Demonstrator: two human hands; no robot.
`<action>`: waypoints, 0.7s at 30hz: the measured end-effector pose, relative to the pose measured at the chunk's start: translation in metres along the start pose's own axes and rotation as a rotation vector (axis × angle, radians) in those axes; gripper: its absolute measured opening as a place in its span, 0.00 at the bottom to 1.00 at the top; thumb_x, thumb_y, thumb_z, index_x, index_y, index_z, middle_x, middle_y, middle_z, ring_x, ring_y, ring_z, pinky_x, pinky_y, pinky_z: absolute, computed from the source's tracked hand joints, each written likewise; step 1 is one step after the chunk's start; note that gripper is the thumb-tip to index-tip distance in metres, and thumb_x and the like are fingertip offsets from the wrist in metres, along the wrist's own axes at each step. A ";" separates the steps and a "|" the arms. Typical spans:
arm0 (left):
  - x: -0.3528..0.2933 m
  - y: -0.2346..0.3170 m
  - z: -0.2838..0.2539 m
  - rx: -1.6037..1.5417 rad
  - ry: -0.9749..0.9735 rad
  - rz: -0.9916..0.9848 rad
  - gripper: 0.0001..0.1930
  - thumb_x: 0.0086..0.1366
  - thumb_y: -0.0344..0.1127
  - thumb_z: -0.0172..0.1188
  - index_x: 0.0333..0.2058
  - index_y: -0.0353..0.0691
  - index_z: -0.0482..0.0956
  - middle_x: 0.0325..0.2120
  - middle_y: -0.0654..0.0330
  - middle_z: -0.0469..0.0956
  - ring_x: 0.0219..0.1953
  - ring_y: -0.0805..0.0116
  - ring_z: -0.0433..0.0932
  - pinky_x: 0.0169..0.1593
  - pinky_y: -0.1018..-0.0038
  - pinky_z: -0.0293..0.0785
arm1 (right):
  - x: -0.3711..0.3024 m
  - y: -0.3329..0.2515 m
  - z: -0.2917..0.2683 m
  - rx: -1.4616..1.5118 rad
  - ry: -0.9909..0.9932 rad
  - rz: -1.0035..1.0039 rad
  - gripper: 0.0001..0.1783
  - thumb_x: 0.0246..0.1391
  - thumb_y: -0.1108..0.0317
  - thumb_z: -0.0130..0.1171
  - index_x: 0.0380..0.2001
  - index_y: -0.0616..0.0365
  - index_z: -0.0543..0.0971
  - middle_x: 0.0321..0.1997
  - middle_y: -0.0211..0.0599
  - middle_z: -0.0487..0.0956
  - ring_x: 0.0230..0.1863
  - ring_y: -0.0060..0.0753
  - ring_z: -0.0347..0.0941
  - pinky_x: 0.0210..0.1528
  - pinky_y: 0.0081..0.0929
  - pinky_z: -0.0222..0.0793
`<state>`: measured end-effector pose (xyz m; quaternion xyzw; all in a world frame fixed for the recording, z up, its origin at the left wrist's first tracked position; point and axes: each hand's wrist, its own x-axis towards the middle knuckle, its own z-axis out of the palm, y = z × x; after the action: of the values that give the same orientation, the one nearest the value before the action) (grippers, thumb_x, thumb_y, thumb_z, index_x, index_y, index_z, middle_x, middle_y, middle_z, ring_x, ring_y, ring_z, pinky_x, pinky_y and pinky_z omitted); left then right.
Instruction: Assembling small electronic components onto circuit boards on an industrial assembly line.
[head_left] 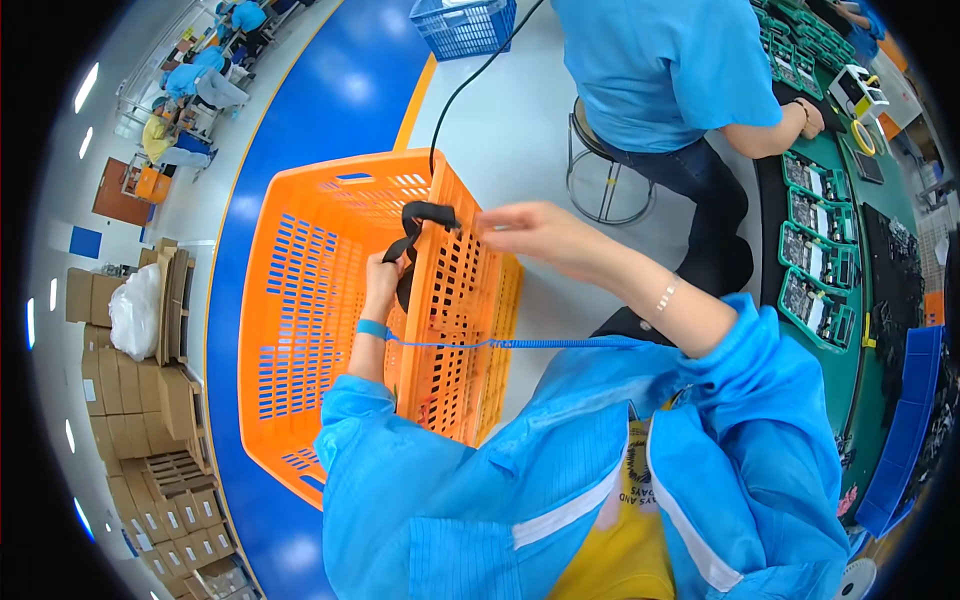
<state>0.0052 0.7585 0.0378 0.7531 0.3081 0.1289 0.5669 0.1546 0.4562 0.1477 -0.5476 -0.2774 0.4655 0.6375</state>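
A deep orange plastic basket point(285, 180) with slotted walls stands in front of me. Over its right rim lies a black strap point(428, 212), bent in a loop, with one end going down inside. Inside the basket, my left hand point(380, 283) is closed on this strap; its fingertips are partly hidden. Around my left wrist sits a blue band point(374, 328) with a coiled blue cord point(560, 343) running right. My right hand point(540, 235) is held just outside the rim, fingers stretched toward the strap and apart from it. A small pale spot by those fingers is unclear.
A co-worker in blue point(650, 70) sits on a round stool point(590, 150) ahead right. At right, a green bench point(850, 330) bears several green trays with boards point(815, 240). A black cable point(470, 85) rises from the basket. Ahead is a blue crate point(465, 30); cartons point(130, 400) are stacked left.
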 end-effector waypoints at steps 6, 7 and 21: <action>0.002 -0.009 0.015 -0.016 -0.044 0.013 0.04 0.58 0.20 0.56 0.30 0.35 0.78 0.25 0.64 0.76 0.31 0.71 0.73 0.38 0.70 0.70 | -0.078 0.122 -0.036 -0.763 -0.136 -0.222 0.26 0.58 0.55 0.57 0.54 0.63 0.74 0.52 0.50 0.78 0.52 0.46 0.75 0.55 0.39 0.69; 0.005 -0.004 0.002 -0.011 -0.037 0.018 0.04 0.58 0.20 0.56 0.30 0.35 0.78 0.25 0.64 0.76 0.31 0.71 0.73 0.38 0.70 0.70 | -0.087 0.144 -0.031 -0.824 -0.179 -0.156 0.25 0.59 0.54 0.55 0.52 0.62 0.75 0.49 0.50 0.78 0.51 0.49 0.75 0.54 0.40 0.70; -0.100 0.313 0.138 0.732 -0.517 1.146 0.16 0.60 0.26 0.59 0.48 0.40 0.79 0.40 0.50 0.80 0.41 0.50 0.79 0.43 0.64 0.75 | -0.190 0.076 -0.036 -0.491 0.119 -0.200 0.15 0.62 0.60 0.55 0.35 0.62 0.80 0.28 0.39 0.79 0.29 0.31 0.76 0.33 0.25 0.71</action>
<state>0.1018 0.5384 0.3008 0.9439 -0.2553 0.1121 0.1768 0.0857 0.2674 0.0962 -0.6818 -0.3969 0.2862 0.5438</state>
